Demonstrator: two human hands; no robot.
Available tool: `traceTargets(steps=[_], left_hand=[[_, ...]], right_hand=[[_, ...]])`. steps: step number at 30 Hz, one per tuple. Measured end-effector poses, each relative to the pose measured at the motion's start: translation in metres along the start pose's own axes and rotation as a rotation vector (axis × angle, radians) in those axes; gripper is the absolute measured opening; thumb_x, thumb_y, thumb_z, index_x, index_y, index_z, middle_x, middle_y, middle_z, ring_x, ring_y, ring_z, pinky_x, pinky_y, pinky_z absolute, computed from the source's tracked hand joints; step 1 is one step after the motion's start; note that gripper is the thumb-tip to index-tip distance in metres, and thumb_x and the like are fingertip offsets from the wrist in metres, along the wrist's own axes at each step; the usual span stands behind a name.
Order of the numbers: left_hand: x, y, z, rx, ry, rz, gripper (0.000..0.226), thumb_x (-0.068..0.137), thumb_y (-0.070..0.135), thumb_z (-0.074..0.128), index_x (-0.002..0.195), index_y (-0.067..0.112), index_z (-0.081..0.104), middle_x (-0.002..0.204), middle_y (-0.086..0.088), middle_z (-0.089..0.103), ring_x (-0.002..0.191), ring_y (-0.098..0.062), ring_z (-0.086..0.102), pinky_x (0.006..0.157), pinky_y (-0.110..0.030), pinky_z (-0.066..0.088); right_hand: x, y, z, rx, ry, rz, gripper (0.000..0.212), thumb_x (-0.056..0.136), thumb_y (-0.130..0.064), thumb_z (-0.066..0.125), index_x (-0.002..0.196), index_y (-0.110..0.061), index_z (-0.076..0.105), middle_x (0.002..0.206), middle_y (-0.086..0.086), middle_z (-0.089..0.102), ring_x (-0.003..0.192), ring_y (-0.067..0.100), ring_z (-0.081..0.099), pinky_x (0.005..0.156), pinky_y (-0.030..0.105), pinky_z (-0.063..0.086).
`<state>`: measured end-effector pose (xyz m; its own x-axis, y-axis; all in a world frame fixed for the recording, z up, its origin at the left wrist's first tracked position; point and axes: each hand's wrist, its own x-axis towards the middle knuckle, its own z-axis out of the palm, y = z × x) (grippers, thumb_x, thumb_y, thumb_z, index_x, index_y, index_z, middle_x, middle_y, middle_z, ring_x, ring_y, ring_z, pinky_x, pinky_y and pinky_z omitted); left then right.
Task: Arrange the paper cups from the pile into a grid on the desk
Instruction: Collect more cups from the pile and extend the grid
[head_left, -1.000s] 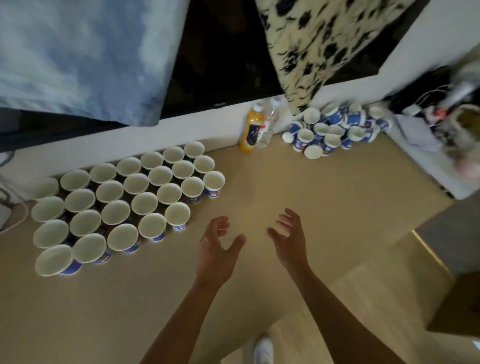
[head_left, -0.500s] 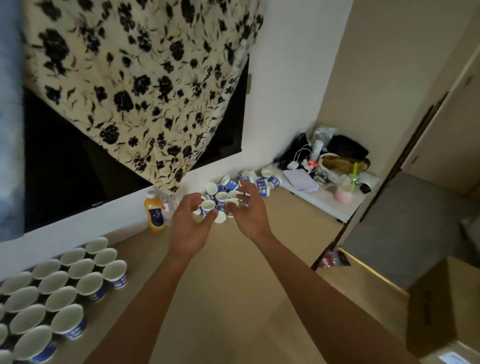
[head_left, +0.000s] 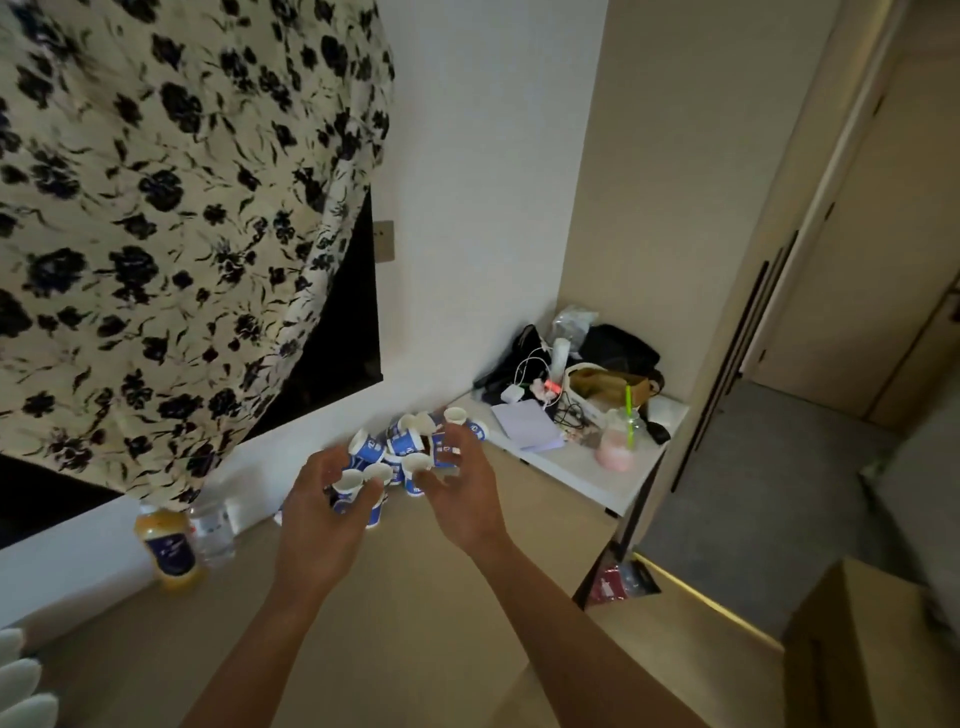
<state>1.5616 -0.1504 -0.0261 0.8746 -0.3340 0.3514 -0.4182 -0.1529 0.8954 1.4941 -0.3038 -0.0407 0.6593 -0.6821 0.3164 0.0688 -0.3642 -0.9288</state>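
Head view: a second ago both hands were open over the bare desk (head_left: 415, 623) beside the grid (head_left: 21, 680). Now they are at the pile (head_left: 402, 441), so a new pick-up begins. The left hand (head_left: 322, 514) curls thumb and fingers round a paper cup (head_left: 347, 486). The right hand (head_left: 462, 493) curls against a second cup (head_left: 445, 451) just beyond its fingers, but I cannot tell whether it grips. The grid lies well left of both grips.
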Motion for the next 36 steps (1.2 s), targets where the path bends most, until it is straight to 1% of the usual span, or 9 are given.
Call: traceTargets(steps=[2,5,10,14,19,23,27,31,36], left_hand=[[0.009,-0.005,0.022,-0.010,-0.007,-0.021,0.046,0.084,0.026,0.081,0.123,0.022,0.058,0.115,0.005,0.062,0.101,-0.017,0.060,0.076,-0.017,0.042],[0.028,-0.026,0.060,-0.030,-0.013,-0.053,0.046,0.085,0.025,0.079,0.126,0.024,0.058,0.118,0.006,0.063,0.106,-0.019,0.061,0.085,-0.030,0.046],[0.054,-0.061,0.114,-0.033,-0.010,-0.168,0.045,0.086,0.023,0.077,0.126,0.023,0.057,0.120,0.007,0.063,0.112,-0.016,0.059,0.098,-0.040,0.049],[0.069,-0.086,0.147,0.020,-0.011,-0.272,0.047,0.084,0.025,0.078,0.127,0.022,0.058,0.119,0.007,0.062,0.112,-0.014,0.059,0.097,-0.036,0.047],[0.068,-0.105,0.166,0.031,0.027,-0.397,0.047,0.084,0.026,0.079,0.125,0.020,0.059,0.120,0.009,0.063,0.111,-0.010,0.059,0.098,-0.035,0.048],[0.062,-0.114,0.177,0.050,0.087,-0.500,0.046,0.083,0.025,0.080,0.124,0.020,0.060,0.119,0.008,0.064,0.111,-0.010,0.060,0.097,-0.036,0.050],[0.062,-0.124,0.190,0.103,0.159,-0.581,0.043,0.081,0.028,0.081,0.119,0.025,0.061,0.116,0.012,0.065,0.109,-0.008,0.060,0.096,-0.040,0.051],[0.071,-0.122,0.207,0.138,0.245,-0.631,0.042,0.083,0.028,0.080,0.120,0.023,0.061,0.115,0.012,0.066,0.109,-0.007,0.061,0.092,-0.034,0.051],[0.086,-0.119,0.229,0.161,0.316,-0.682,0.034,0.084,0.025,0.078,0.114,0.021,0.064,0.113,0.010,0.067,0.106,-0.007,0.062,0.088,-0.030,0.050]], right_hand=[[0.016,0.019,-0.010,0.012,0.001,0.018,0.055,0.081,-0.013,0.079,0.125,-0.033,0.053,0.120,-0.018,0.060,0.106,0.003,0.061,0.085,0.026,0.053],[0.046,0.048,-0.023,0.019,-0.029,0.049,0.059,0.083,-0.007,0.078,0.127,-0.033,0.049,0.120,-0.021,0.057,0.106,0.002,0.061,0.078,0.011,0.048],[0.090,0.104,-0.032,0.002,-0.059,0.155,0.063,0.081,-0.009,0.081,0.128,-0.035,0.048,0.122,-0.014,0.055,0.107,0.010,0.060,0.085,0.029,0.055],[0.124,0.144,-0.038,-0.062,-0.128,0.227,0.062,0.082,-0.010,0.080,0.134,-0.023,0.051,0.125,-0.006,0.056,0.105,0.007,0.061,0.079,0.019,0.053],[0.148,0.184,-0.031,-0.075,-0.209,0.295,0.056,0.083,-0.012,0.080,0.131,-0.021,0.054,0.121,-0.001,0.059,0.103,0.011,0.064,0.069,0.010,0.049],[0.164,0.219,-0.012,-0.103,-0.310,0.341,0.053,0.082,-0.012,0.080,0.127,-0.024,0.055,0.118,0.001,0.061,0.102,0.013,0.066,0.070,0.007,0.048],[0.192,0.252,0.008,-0.159,-0.448,0.371,0.053,0.083,-0.013,0.077,0.130,-0.018,0.053,0.122,0.004,0.061,0.100,0.015,0.065,0.078,0.022,0.051],[0.228,0.283,0.027,-0.280,-0.611,0.382,0.053,0.083,-0.015,0.075,0.131,-0.015,0.052,0.123,0.006,0.062,0.095,0.016,0.065,0.084,0.033,0.053],[0.270,0.326,0.048,-0.454,-0.783,0.318,0.061,0.080,-0.016,0.075,0.136,-0.014,0.050,0.128,0.010,0.061,0.117,0.027,0.059,0.098,0.042,0.049]])
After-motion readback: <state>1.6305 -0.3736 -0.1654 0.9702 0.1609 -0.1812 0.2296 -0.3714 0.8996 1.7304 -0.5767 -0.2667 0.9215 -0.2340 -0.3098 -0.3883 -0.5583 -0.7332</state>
